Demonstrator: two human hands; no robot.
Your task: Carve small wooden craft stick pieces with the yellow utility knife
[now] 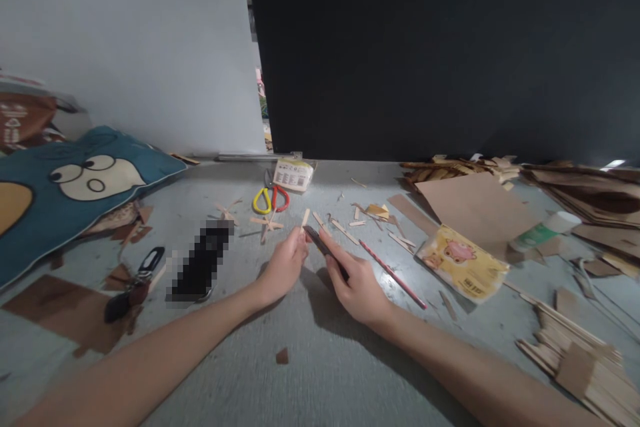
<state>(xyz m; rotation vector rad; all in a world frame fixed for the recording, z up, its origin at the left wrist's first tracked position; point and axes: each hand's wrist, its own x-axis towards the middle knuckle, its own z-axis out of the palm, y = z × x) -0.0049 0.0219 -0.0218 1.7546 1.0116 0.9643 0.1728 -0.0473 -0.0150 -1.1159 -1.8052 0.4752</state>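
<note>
My left hand (286,263) is closed in a pinch on a small wooden stick (305,217) that points up and away from me. My right hand (356,283) is closed on a dark, slim cutter (323,247), whose tip lies right beside the stick's lower end. Both hands rest low over the grey floor (300,373) in the middle of the view. A red pencil (393,274) lies just right of my right hand.
Yellow-and-red scissors (270,200) and loose wooden sticks (345,230) lie beyond the hands. A yellow packet (463,261), brown card sheets (475,203) and a stick pile (580,353) are on the right. A blue cushion (65,187), keys (135,283) and a blurred dark object (200,263) are on the left.
</note>
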